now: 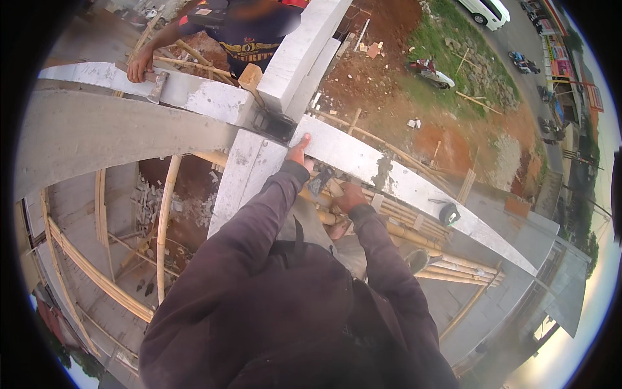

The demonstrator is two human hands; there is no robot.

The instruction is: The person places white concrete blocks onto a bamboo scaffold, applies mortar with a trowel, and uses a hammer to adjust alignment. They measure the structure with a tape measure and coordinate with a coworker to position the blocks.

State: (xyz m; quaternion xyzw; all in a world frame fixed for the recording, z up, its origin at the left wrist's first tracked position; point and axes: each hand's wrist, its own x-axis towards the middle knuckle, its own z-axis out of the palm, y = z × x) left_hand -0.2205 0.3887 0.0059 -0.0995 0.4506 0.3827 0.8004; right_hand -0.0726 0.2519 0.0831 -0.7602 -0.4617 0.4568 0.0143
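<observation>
My left hand (299, 154) grips the near edge of a long white block wall (350, 148), its thumb on the top face and its other fingers mostly hidden. My right hand (352, 196) is closed around the wooden handle of a hammer (319, 182) with a dark grey head, held just below that wall. Left of my left hand, several white blocks (249, 165) meet at a corner with a dark gap (275, 126). Farther right on the wall top sits a round, dark tape measure (448, 212).
Across the corner a co-worker's hand (139, 65) rests by another hammer (157, 87) on a wall. Bamboo poles (447, 259) form scaffolding below me, with more poles (170, 220) at left. Beyond lie red soil, grass, a motorbike (431, 73) and a road with a white van (486, 11).
</observation>
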